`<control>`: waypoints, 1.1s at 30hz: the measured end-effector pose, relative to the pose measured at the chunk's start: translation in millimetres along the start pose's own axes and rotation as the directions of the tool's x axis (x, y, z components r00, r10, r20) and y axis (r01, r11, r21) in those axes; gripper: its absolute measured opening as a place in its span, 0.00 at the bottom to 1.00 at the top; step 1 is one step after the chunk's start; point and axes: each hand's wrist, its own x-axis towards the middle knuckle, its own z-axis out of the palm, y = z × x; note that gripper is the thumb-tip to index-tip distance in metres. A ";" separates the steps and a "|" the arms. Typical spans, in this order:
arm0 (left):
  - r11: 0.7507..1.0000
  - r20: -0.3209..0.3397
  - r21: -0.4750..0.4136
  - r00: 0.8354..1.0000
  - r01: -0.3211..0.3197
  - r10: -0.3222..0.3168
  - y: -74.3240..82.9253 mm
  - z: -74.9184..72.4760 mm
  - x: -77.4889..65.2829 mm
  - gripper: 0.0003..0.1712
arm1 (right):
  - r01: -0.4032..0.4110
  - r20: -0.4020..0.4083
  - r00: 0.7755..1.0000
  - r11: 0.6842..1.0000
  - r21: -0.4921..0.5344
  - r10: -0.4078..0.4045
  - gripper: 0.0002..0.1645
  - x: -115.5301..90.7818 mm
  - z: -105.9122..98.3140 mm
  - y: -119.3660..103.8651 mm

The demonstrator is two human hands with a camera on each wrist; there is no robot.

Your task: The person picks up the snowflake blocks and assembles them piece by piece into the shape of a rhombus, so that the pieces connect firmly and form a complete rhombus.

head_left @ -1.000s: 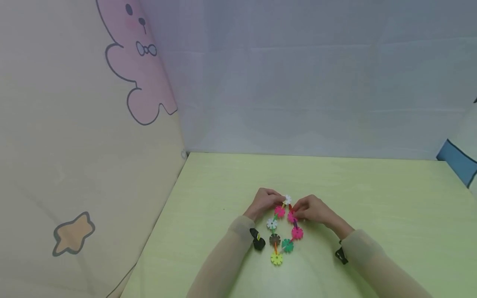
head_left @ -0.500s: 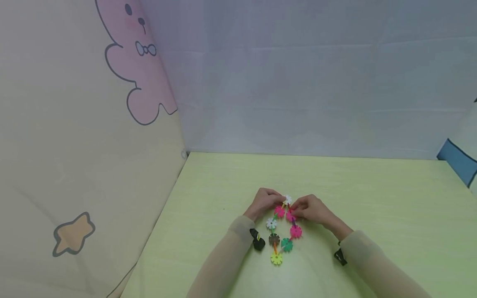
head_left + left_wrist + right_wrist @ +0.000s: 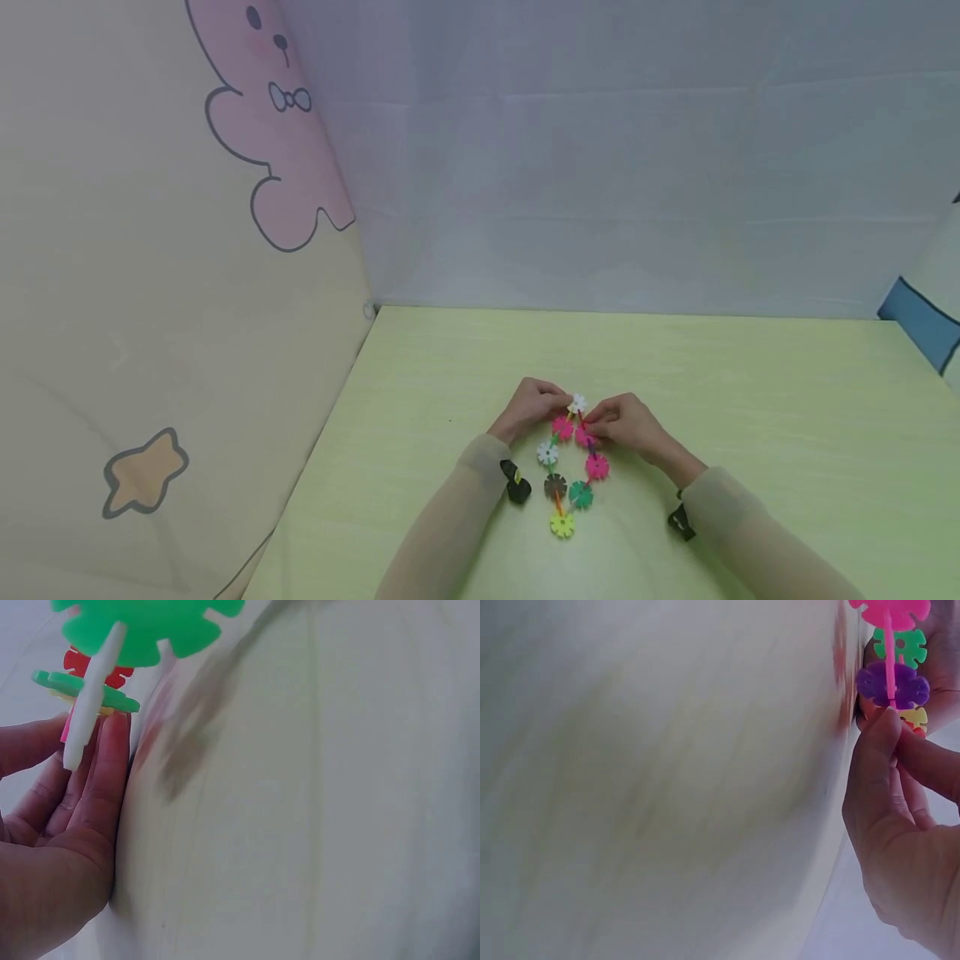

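A closed-looking loop of snowflake building discs lies between my hands in the head view, the flat notched discs slotted edge to edge. At its far end is a white disc [image 3: 577, 404], pinched near its left side by my left hand [image 3: 531, 407]. My right hand [image 3: 630, 423] pinches the far pink disc [image 3: 584, 436] by the red link. The near end has a yellow disc [image 3: 562, 525], with a green disc [image 3: 581, 494] and a brown disc [image 3: 555, 486] behind it. In the right wrist view, thumb and finger meet just below a purple disc [image 3: 900, 686].
The light yellow-green table [image 3: 420, 358] stretches out around the hands. A pale cloth wall [image 3: 600, 200] rises at its back edge, and a printed wall [image 3: 187, 333] stands on the left. Black wrist straps [image 3: 517, 483] hang at the sleeves.
The right hand and the pink disc it pinches have shifted slightly left, toward the left hand. The loop's near end, with the yellow disc, has swung a little right. The left hand stays nearly still.
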 end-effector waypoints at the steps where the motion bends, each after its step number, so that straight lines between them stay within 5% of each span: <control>1: 1.000 0.004 0.005 1.000 -0.006 0.006 0.1 -0.3 -0.3 0.07 | -0.011 -0.011 1.000 1.000 0.003 0.011 0.04 0.3 0.7 -0.1; 10: 0.999 0.051 0.031 0.998 -0.030 0.028 4.5 -2.8 -3.4 0.07 | -0.065 -0.060 0.996 0.998 -0.009 0.064 0.03 1.5 4.6 -0.5; 33: 0.996 0.123 0.061 0.991 -0.058 0.050 4.1 -8.4 0.2 0.06 | -0.016 -0.004 1.000 0.999 -0.038 0.016 0.03 1.0 1.5 -9.3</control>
